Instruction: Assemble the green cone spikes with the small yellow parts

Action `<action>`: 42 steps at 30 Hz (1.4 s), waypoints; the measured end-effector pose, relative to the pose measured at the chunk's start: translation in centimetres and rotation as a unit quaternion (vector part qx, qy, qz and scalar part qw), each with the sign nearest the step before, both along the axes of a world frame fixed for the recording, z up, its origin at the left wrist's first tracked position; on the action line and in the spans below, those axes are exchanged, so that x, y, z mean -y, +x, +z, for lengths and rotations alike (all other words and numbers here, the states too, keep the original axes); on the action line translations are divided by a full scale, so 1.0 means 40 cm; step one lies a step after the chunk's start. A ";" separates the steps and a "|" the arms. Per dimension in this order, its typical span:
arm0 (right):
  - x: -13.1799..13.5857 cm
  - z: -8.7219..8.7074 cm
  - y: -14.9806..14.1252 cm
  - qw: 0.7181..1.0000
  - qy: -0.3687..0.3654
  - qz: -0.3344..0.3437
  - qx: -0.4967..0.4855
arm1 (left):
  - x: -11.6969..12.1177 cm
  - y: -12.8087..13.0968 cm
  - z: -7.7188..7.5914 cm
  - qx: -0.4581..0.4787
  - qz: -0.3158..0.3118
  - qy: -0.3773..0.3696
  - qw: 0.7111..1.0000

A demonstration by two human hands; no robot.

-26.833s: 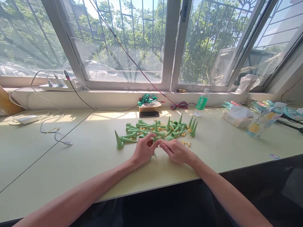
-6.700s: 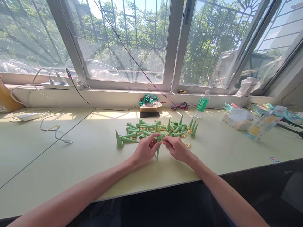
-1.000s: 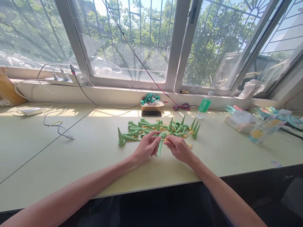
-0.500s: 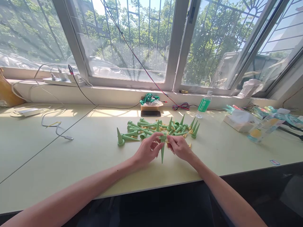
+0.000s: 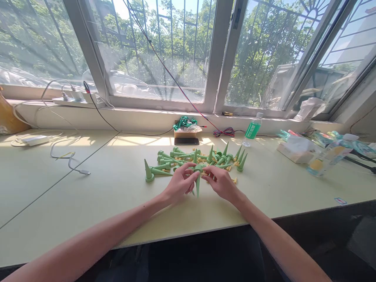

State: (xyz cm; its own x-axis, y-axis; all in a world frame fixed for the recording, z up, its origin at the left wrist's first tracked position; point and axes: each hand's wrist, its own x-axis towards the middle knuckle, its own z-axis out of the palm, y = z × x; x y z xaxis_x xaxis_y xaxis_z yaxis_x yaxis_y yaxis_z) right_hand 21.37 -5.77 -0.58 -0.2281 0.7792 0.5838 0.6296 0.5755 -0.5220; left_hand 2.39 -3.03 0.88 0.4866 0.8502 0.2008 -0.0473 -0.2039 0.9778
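Observation:
My left hand (image 5: 182,181) is closed on the collar of a green plant watering spike (image 5: 197,184), which points tip-down over the table. My right hand (image 5: 219,181) meets the collar from the other side, with thumb and fingers pinching a small yellow valve (image 5: 204,172) against it. The fingers hide part of the valve. Just beyond the hands lies a pile of similar green spikes (image 5: 179,154), some lying flat, others standing tip-up. Yellow valves (image 5: 235,180) are scattered among them. To the left of the pile one spike (image 5: 148,172) stands upright.
Behind the pile are a black phone (image 5: 186,141) and a small box (image 5: 188,134) holding green straps. A water bottle (image 5: 252,130) stands at the back. To the right are a tissue box (image 5: 296,152) and a second bottle (image 5: 329,158). A white cable (image 5: 72,161) lies left.
The held spike has shifted slightly up and left, tilting a little. My left thumb now presses its collar, and my right fingers have re-formed their pinch on the yellow valve.

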 end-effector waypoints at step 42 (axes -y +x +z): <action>0.024 0.029 -0.008 0.997 -0.038 0.005 0.073 | -0.007 -0.004 -0.001 0.006 -0.025 -0.039 0.999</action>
